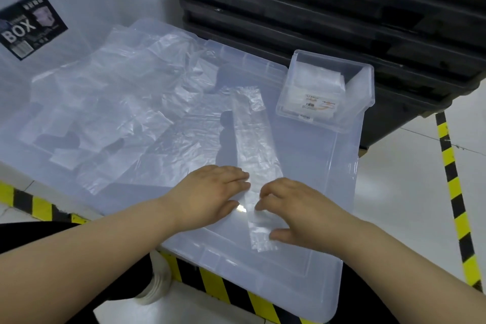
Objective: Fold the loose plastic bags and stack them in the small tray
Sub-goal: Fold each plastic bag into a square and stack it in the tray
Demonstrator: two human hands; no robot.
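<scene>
Two bare hands meet on one plastic bag [253, 144], folded lengthwise into a narrow, crinkled, see-through strip running from near to far across the translucent plastic worktop [315, 166]. Left hand [213, 192] lies flat, fingers straight and together, pressing the strip's left edge. Right hand [294, 210] arches over the near end, bent fingertips and thumb touching the film; whether it pinches cannot be told. Left of the strip sprawls a heap of loose bags [118, 102], clear and wrinkled. At far right stands the small tray [365, 92], holding a neat stack of folded bags [319, 79]. Black crates [342, 8] rise behind.
</scene>
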